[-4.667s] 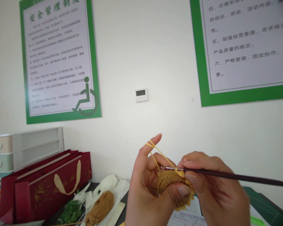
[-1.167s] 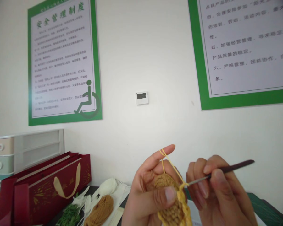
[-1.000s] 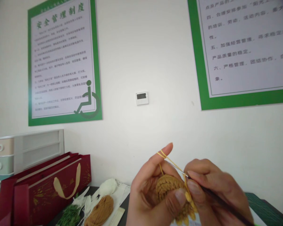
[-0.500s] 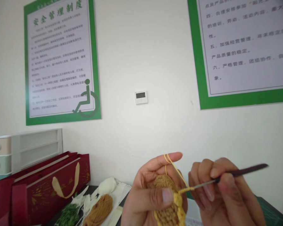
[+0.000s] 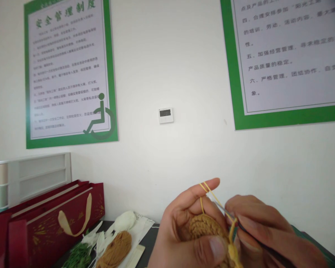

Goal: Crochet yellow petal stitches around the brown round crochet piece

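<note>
One head-worn camera faces forward and slightly down toward a wall [image 5: 167, 156]. The left hand [image 5: 184, 227] and right hand [image 5: 268, 230] sit close, low in frame.

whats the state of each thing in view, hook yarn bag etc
crocheted piece, tan rounds with yellow edging, partly hidden by the hands
yellow yarn, stretched taut towards the piece
crochet hook, metal shaft slanting, tip up by the yarn
left hand, gripping the piece, yarn looped over raised index finger
right hand, closed on the hook
tan yarn skein, lying on white paper
red gift bag, standing, cream handle drooping
</note>
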The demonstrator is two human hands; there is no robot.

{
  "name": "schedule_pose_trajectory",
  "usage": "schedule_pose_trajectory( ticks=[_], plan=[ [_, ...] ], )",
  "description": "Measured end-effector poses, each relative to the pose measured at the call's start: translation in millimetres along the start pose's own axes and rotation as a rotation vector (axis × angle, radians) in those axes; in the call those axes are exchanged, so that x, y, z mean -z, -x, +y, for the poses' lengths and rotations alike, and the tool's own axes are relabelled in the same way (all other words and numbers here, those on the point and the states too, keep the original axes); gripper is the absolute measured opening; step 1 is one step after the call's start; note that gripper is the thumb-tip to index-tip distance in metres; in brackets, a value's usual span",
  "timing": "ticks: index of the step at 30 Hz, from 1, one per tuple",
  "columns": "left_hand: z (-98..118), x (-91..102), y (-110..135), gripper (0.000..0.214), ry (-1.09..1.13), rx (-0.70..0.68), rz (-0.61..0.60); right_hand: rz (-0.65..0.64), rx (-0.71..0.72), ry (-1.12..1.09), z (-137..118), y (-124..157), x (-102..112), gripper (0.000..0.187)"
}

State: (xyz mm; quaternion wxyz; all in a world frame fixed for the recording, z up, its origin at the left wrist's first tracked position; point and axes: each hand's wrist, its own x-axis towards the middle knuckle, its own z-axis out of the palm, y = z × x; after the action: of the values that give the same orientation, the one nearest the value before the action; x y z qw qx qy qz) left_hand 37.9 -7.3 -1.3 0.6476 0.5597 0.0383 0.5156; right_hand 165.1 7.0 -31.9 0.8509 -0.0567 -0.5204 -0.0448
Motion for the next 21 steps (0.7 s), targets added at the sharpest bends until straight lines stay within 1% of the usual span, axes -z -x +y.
schedule_pose_trajectory(
  ticks=[1,2,3,4,5,6,8,10,11,14,17,19,21],
  plan=[
    [0.4,2.3,-0.4,0.068,0.057,0.012,-0.036,0.036,-0.049,-0.093,-1.3,0.1,-3.5,0.018],
    [0.9,4.6,-0.6,0.069,0.111,0.002,-0.066,0.022,-0.09,-0.196,-2.4,-1.9,-5.2,0.011],
    [1.4,6.6,-0.4,0.07,0.154,-0.02,-0.084,-0.018,-0.134,-0.292,-3.2,-5.7,-4.7,0.005],
    [2.0,8.1,-0.1,0.07,0.192,-0.055,-0.098,0.018,-0.192,-0.344,-3.6,-10.9,-2.0,0.005],
    [2.8,9.1,0.4,0.071,0.203,-0.078,-0.097,0.012,-0.255,-0.393,-3.6,-16.7,2.4,0.006],
    [3.6,9.4,1.0,0.071,0.189,-0.098,-0.074,0.026,-0.324,-0.433,-3.3,-22.3,7.6,0.011],
    [5.0,8.3,1.8,0.07,0.1,-0.143,0.034,0.018,-0.378,-0.457,-2.7,-29.8,16.5,0.018],
    [5.6,5.9,1.7,0.068,0.023,-0.156,0.113,0.037,-0.34,-0.425,-3.3,-30.7,18.8,0.016],
    [5.5,4.8,1.3,0.068,0.006,-0.152,0.121,0.035,-0.309,-0.392,-4.2,-29.1,17.2,0.013],
    [4.8,4.1,0.3,0.068,-0.033,-0.133,0.11,-0.039,-0.244,-0.313,-8.5,-20.7,6.3,0.007],
    [5.4,7.8,0.2,0.066,-0.075,-0.12,0.073,-0.102,-0.234,-0.315,-11.5,-13.3,-2.9,0.008],
    [5.9,11.0,0.2,0.066,-0.086,-0.101,0.049,-0.109,-0.236,-0.308,-12.5,-10.1,-5.4,0.008],
    [5.7,12.9,0.2,0.066,-0.082,-0.084,0.034,-0.091,-0.244,-0.282,-13.3,-8.1,-5.9,0.007]
  ],
)
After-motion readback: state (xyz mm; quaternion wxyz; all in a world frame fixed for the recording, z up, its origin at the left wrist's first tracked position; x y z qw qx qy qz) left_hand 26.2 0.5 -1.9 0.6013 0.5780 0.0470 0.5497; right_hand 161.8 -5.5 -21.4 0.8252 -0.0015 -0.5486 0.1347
